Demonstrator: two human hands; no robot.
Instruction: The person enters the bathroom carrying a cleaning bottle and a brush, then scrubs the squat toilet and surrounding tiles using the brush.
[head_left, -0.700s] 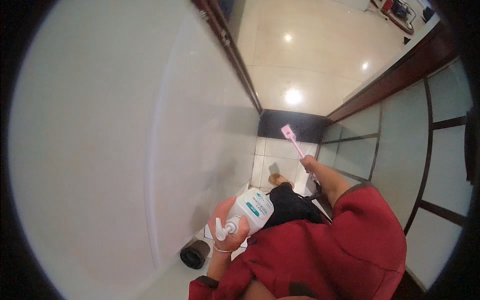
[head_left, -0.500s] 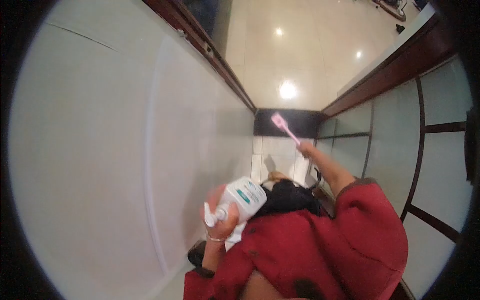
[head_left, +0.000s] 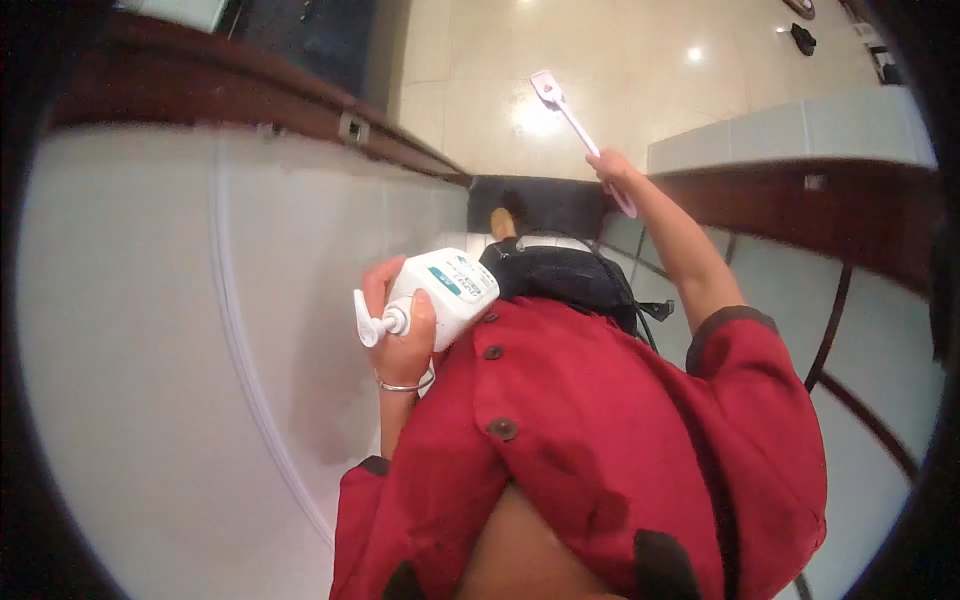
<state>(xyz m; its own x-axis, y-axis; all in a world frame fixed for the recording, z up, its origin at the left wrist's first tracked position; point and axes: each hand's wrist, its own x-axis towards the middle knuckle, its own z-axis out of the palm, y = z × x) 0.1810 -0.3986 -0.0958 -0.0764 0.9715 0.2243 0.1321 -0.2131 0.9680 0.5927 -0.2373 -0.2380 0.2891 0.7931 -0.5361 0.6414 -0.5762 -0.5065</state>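
My left hand (head_left: 400,335) is wrapped round a white pump bottle (head_left: 450,290) with a green label, held tilted at my side. Its pump nozzle (head_left: 372,322) points toward the wall on the left. Stretched out ahead, my right hand (head_left: 615,170) is closed on a pale pink long-handled tool (head_left: 572,118). The tool has a small flat head at the far end and a rounded loop behind my hand; its exact kind is unclear. Between my hands, a black bag (head_left: 550,275) with a strap hangs at my front.
I am in a doorway with a dark threshold (head_left: 550,205) underfoot and one shoe tip (head_left: 503,224) on it. A pale wall (head_left: 130,300) and dark wooden frame (head_left: 250,90) run along the left. Frosted panels (head_left: 780,290) stand right. Glossy tiled floor (head_left: 600,60) lies beyond.
I have stepped forward to the threshold. The tool in my right hand now reaches over the tiled floor beyond it. The bottle stays in my left hand, higher in view.
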